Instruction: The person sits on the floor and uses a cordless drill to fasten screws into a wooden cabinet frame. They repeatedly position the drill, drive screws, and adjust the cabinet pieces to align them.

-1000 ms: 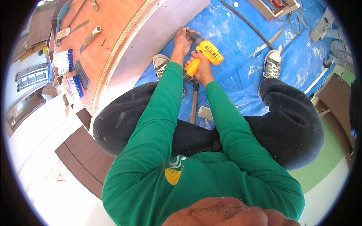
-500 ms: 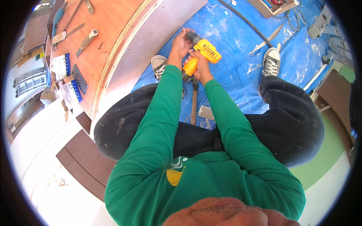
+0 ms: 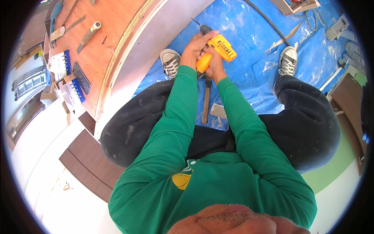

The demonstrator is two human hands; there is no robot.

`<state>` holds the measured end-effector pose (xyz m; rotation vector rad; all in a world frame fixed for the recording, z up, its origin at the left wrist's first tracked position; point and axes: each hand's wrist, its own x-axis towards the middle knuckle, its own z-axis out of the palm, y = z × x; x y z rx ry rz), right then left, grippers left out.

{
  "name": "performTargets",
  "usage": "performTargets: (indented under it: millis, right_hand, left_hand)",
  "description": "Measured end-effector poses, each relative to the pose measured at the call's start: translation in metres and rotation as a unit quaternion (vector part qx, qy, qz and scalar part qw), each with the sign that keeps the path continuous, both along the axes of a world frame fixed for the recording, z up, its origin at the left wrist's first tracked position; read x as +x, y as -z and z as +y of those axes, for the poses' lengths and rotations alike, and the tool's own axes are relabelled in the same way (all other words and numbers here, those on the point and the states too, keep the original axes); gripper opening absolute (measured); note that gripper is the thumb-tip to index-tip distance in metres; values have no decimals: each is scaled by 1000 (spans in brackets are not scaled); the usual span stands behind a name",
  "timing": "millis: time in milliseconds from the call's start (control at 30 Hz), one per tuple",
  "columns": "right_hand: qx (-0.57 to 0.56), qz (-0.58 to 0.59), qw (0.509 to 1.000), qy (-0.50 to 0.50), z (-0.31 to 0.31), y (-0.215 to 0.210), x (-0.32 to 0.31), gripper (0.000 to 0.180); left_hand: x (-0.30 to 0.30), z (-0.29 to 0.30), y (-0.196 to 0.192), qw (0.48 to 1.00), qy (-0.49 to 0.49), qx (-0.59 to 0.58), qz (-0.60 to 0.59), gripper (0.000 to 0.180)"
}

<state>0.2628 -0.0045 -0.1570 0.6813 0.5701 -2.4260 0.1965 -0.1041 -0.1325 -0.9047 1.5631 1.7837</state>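
Observation:
A yellow cordless drill [image 3: 228,49] is held in front of me, its black chuck [image 3: 205,29] and thin bit [image 3: 196,21] pointing to the far left, near the pale curved panel. My right hand [image 3: 215,67] is closed around the drill's grip. Over the front of the drill body, just behind the chuck, my left hand [image 3: 194,47] is wrapped with its thumb and fingers on the casing; some fingertips are hidden. Below the drill, a tool with a wooden handle [image 3: 206,103] lies on the blue sheet, its upper end partly covered by the drill and hands.
To my left is a curved wooden panel [image 3: 117,19] carrying a putty knife [image 3: 89,36], a screw [image 3: 104,39], a phone [image 3: 81,78] and small boxes [image 3: 60,67]. Blue sheeting [image 3: 249,84] covers the floor, with a cable [image 3: 269,23] and an open toolbox [image 3: 286,7] farther off.
My left hand has slid back from the chuck onto the drill body. The drill has shifted a little to the right in view, and the whole view has moved slightly.

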Motion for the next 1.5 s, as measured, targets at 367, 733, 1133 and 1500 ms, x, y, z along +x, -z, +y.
performTargets:
  millis: [367, 733, 1133, 1500]
  right_hand:
    - [3, -14, 1000, 11, -3, 6, -2, 7]
    - [-7, 8, 1000, 7, -6, 5, -9, 7]
    - [8, 11, 1000, 5, -13, 7, -23, 9]
    - [53, 21, 997, -53, 19, 14, -13, 14]
  left_hand:
    - [-2, -6, -3, 1000, 11, 25, 0, 48]
    - [-7, -11, 3, 1000, -5, 19, 12, 49]
    - [-17, -24, 11, 1000, 8, 25, 4, 48]
    - [-8, -18, 29, 994, 86, 63, -9, 61]
